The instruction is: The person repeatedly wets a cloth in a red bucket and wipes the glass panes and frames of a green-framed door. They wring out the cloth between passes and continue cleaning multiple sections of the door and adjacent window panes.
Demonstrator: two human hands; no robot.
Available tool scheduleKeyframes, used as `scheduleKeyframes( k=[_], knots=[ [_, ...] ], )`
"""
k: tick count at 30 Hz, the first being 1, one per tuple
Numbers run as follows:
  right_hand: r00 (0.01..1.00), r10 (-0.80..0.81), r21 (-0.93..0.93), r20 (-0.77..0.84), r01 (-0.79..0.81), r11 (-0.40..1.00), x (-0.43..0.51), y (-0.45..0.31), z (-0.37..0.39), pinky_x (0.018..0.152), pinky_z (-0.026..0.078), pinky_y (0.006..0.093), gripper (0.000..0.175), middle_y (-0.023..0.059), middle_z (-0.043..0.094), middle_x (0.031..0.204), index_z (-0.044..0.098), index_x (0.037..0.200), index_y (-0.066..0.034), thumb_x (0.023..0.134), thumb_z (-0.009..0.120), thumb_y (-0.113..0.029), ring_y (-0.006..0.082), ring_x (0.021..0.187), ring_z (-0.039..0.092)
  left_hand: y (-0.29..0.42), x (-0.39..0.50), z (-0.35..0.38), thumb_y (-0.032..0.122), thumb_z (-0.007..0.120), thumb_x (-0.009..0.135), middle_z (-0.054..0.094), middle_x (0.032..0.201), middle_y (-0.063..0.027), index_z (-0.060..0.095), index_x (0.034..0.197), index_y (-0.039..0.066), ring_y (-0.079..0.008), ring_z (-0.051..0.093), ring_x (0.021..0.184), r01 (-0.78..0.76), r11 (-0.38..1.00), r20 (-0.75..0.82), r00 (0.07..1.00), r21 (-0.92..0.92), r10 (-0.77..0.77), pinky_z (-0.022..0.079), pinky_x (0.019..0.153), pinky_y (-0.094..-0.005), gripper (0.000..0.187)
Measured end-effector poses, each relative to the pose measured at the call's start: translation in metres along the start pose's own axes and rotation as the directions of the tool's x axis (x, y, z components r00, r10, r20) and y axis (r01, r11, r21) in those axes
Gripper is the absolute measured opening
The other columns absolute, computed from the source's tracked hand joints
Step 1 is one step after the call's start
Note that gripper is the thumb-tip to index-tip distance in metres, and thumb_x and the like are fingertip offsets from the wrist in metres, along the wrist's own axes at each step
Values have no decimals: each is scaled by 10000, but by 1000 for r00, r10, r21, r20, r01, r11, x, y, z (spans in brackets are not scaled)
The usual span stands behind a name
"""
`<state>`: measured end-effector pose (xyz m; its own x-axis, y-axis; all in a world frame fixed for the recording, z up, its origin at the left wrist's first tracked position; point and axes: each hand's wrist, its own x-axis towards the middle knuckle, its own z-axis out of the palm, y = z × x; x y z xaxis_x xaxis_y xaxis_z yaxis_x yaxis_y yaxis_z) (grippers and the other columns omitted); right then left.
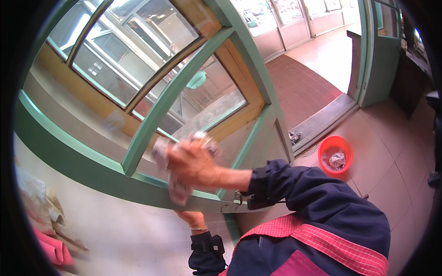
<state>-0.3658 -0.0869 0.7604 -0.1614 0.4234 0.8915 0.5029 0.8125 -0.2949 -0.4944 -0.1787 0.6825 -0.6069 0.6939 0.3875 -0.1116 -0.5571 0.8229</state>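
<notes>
My right hand [195,164], blurred by motion, grips a crumpled grey-white wad [181,191] that could be paper or cloth. It is over the lower part of a green-framed glazed door [148,184], close to the glass and the frame's near edge. A slim green glazing bar [172,93] runs just left of the hand. Below the door's edge is my left hand [190,216]; its fingers are hidden by the frame, so its grip does not show. A metal latch handle [239,197] sits on the door edge, near my right cuff.
An orange-red bucket [335,156] holding a crumpled wad stands on the tiled floor at right. Another crumpled wad [295,137] lies by the doorway's raised sill [324,122]. A yellow-brown window frame [238,69] shows beyond the door. Pink material [55,248] is at lower left.
</notes>
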Motion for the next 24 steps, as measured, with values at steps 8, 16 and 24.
scheduleKeyframes(
  k=[8,16,24],
  knots=[
    [865,-425,-260,-265,361,896,15,74,-14,877,353,410,358,12,451,1246,631,937,-200,582,676,-187,273,1161,389,-4,5,-14,356,408,955,524,1244,-112,470,1271,14,-226,542,1057,-30,958,95,995,285,3,453,923,-363,470],
    [845,172,-282,-507,-351,893,48,235,-58,949,342,414,390,100,478,1282,556,1174,-62,788,600,-101,322,1132,434,-2,-11,-21,396,372,952,506,1263,-79,462,1264,28,-217,473,1126,14,970,64,997,244,-31,398,961,-371,491],
    [824,197,-148,-531,-319,936,49,182,-26,917,361,421,451,97,481,1309,542,1196,-99,758,637,-151,328,1107,466,6,-17,-4,350,401,974,468,1247,-93,414,1277,16,-232,495,1091,-53,990,44,998,133,48,444,928,-381,450]
  ],
)
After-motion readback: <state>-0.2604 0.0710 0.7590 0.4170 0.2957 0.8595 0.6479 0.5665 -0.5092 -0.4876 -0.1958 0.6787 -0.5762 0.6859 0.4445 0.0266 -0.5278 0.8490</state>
